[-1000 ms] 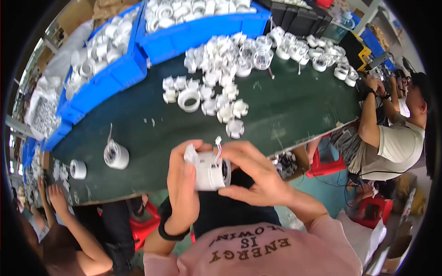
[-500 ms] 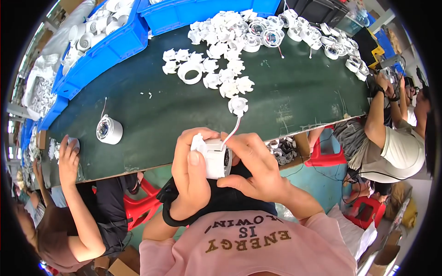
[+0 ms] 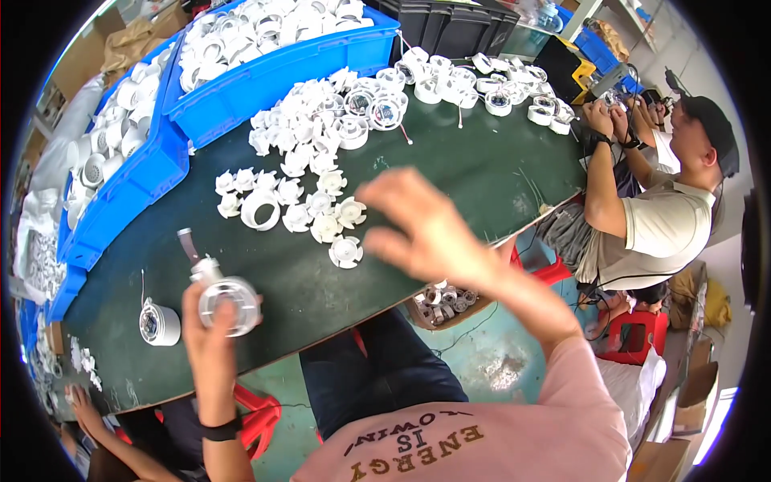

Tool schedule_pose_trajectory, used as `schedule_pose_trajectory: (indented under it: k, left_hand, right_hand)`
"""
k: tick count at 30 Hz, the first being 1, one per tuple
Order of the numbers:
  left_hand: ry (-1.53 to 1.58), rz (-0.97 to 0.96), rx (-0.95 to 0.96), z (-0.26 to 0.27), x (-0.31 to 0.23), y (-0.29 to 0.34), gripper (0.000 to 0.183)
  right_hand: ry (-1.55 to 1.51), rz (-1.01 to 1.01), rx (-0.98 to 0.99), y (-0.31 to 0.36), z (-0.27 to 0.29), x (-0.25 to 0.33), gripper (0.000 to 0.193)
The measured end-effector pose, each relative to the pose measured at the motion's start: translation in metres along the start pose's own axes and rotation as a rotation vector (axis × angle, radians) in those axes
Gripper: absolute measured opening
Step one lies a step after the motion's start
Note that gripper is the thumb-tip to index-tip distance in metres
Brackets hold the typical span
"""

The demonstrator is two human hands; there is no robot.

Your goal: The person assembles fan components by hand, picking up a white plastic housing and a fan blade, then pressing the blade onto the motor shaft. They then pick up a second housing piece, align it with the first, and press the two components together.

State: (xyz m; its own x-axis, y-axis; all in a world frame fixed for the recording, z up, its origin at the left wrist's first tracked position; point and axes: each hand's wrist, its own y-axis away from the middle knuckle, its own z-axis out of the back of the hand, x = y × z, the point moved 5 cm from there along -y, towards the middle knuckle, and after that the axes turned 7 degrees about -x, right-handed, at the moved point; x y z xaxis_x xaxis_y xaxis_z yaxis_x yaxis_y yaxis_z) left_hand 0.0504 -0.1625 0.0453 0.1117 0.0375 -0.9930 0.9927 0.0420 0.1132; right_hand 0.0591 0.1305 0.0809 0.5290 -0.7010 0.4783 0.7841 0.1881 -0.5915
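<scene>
Over the left half of the green table, my left hand is closed round a white round plastic housing, its ring-shaped face turned up. A blurred wire lead sticks out beyond the fingers. My right hand is smeared by motion but holds nothing, its fingers stretched apart over the table. Nearest to its fingertips are a white finned plastic part and several similar ones in a loose group. Among that group lies a white ring. Left of my left hand stands another white housing with a thin wire.
Blue bins of white parts line the far left edge, beside a black crate. White round assemblies are heaped at the back. A box of parts sits below the table edge. Co-workers sit at right and lower left.
My right hand has let go of the housing and moved up over the table by the finned parts. My left hand has carried the housing left. The view has shifted too.
</scene>
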Motion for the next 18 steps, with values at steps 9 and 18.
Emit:
schedule_pose_trajectory:
  k: [9, 18]
  left_hand:
    - [-0.341, -0.126, -0.22, 0.109, -0.003, -0.035, 0.04]
    - [-0.538, -0.155, -0.265, 0.199, 0.014, -0.06, 0.048]
  right_hand:
    - [0.834, -0.16, 0.107, -0.074, 0.076, -0.294, 0.069]
    - [0.419, -0.505, -0.014, -0.058, 0.074, -0.151, 0.045]
